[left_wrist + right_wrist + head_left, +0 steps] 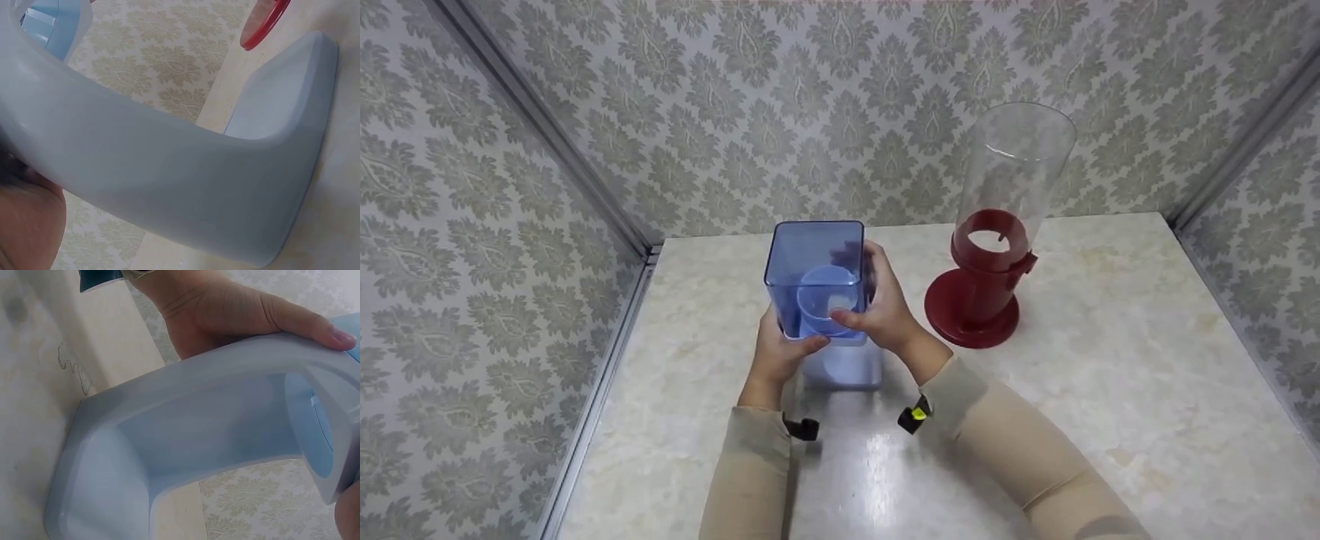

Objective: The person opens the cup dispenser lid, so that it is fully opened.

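A blue dispenser stands at mid table, its see-through square container (817, 255) above a pale blue C-shaped stand (214, 422). My left hand (784, 352) grips its left side near the container's lower edge, thumb laid along the front. The left fingers are mostly hidden behind it. My right hand (889, 300) holds the right side, thumb across the front face and fingers around the back. Inside the container a round shape shows through. The stand's foot (315, 101) is down at the table surface, and a round opening (312, 427) shows under its top.
To the right stands a red dispenser base (975, 315) with a tall clear cylinder (1024, 157) on it. The marble-patterned table (1125, 390) meets patterned walls (847, 112) at the back and sides. Black wrist mounts (804, 429) sit on both sleeves.
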`<state>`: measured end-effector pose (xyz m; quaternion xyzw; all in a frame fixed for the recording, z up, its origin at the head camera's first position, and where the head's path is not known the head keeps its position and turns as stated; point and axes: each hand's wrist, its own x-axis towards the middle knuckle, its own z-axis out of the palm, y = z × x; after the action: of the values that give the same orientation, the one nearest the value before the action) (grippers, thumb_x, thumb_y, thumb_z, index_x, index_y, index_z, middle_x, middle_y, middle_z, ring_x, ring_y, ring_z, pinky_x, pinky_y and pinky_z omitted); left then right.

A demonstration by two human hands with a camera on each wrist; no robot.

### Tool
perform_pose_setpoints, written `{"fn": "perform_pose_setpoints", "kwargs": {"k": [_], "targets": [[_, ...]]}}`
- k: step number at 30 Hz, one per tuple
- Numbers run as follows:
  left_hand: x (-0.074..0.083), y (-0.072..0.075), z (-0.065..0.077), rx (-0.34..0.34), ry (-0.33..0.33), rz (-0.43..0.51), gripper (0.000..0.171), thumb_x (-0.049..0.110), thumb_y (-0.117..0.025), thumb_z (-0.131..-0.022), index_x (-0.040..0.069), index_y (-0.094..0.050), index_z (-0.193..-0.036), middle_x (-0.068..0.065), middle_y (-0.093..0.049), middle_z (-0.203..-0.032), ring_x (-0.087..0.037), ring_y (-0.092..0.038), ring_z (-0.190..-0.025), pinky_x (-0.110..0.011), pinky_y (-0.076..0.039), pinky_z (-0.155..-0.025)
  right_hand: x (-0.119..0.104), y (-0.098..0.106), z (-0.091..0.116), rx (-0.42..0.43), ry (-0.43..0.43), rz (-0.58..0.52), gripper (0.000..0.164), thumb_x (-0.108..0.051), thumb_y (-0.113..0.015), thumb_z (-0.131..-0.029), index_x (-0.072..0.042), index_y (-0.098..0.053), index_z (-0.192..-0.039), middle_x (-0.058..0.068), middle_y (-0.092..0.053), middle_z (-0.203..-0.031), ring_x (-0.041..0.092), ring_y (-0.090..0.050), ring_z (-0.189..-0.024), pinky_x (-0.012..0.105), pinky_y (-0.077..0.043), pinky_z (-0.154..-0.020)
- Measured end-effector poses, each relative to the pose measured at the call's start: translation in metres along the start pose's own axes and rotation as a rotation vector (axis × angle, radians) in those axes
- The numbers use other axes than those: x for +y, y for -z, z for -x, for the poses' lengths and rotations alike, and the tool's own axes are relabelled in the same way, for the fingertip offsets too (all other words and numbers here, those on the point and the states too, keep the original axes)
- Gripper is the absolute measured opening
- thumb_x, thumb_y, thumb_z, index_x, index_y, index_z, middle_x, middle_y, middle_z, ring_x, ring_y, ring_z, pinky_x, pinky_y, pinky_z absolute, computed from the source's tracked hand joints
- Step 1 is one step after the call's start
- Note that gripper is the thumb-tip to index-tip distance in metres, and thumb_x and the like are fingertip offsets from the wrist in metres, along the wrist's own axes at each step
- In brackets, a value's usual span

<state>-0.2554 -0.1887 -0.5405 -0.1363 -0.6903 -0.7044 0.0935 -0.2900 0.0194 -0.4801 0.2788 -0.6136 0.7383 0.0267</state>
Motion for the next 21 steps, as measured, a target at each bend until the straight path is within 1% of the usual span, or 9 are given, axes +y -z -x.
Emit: {"fn": "perform_pose_setpoints", "kwargs": {"k": [4,9,12,16,21], "targets": [[-0.0005,0.0007,-0.0011,0.000,-0.007,-0.009,0.129,0.068,-0.106,-0.065,-0.001,-0.052,-0.160,-0.017,-0.071,-0.146,-0.018,-0.070,-0.130,-0.027,-0.058,-0.114,0.0001,0.0006,-0.0001,-0.002,0.011,0.009,0.146,-0.084,-0.097,-0.063,0.004,-0.033,-0.160,0.014,-0.061,-0.149,0.020,-0.065,-0.131,0.032,-0.059,-0.113],[0.0020,0.0013,-0.0026,-0.006,-0.015,-0.013,0.131,0.070,-0.106,-0.064,0.000,-0.051,-0.160,-0.018,-0.071,-0.147,-0.019,-0.070,-0.131,-0.027,-0.058,-0.115,-0.0010,0.0015,-0.0006,0.004,0.026,0.031,0.142,-0.082,-0.098,-0.065,0.004,-0.034,-0.159,0.021,-0.061,-0.150,0.021,-0.066,-0.130,0.032,-0.060,-0.112],[0.0024,0.0010,-0.0023,-0.009,-0.017,-0.012,0.130,0.068,-0.106,-0.065,0.000,-0.051,-0.161,-0.018,-0.071,-0.148,-0.019,-0.070,-0.131,-0.027,-0.058,-0.115,-0.0023,0.0015,-0.0009,0.004,0.018,0.032,0.144,-0.083,-0.098,-0.064,0.004,-0.035,-0.160,0.023,-0.060,-0.150,0.022,-0.065,-0.130,0.032,-0.059,-0.111],[0.0015,0.0009,-0.0017,-0.003,-0.014,-0.022,0.128,0.069,-0.105,-0.065,0.002,-0.052,-0.161,-0.018,-0.071,-0.149,-0.019,-0.070,-0.132,-0.027,-0.058,-0.115,-0.0022,0.0014,-0.0018,0.001,0.004,0.027,0.147,-0.086,-0.097,-0.062,0.003,-0.035,-0.161,0.020,-0.060,-0.150,0.022,-0.064,-0.130,0.033,-0.059,-0.111],[-0.0001,0.0007,0.0013,0.004,-0.001,-0.024,0.128,0.070,-0.105,-0.065,0.004,-0.053,-0.161,-0.017,-0.071,-0.149,-0.021,-0.069,-0.133,-0.028,-0.058,-0.115,-0.0002,0.0010,0.0006,-0.002,0.005,0.010,0.146,-0.084,-0.098,-0.063,0.004,-0.033,-0.161,0.016,-0.060,-0.148,0.023,-0.064,-0.130,0.033,-0.059,-0.112]]}}
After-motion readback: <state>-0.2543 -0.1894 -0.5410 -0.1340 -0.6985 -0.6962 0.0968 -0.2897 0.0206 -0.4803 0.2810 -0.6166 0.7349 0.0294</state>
